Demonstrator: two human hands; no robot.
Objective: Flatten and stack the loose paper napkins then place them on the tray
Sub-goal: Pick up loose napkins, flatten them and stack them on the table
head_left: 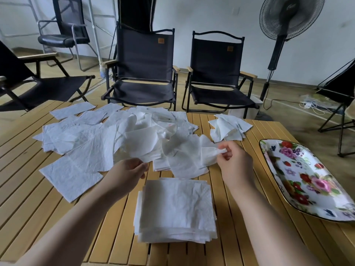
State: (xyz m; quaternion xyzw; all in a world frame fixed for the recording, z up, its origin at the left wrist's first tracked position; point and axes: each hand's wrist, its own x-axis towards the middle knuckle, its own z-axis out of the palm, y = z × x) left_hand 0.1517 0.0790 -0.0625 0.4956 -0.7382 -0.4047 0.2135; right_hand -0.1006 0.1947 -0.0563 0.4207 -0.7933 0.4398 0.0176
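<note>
A neat stack of flattened white napkins [175,210] lies on the slatted wooden table [240,217] near its front edge. Behind it spreads a heap of loose, crumpled napkins [107,139]. My right hand [234,162] pinches the corner of one crumpled napkin [189,158] and holds it up above the table. My left hand [126,174] pinches that same napkin's lower left edge. A floral tray [307,181] sits at the right with nothing on it.
A smaller cluster of crumpled napkins [228,127] lies at the back right of the table. Black folding chairs [144,68] stand behind the table, and a standing fan [288,18] is at the back right.
</note>
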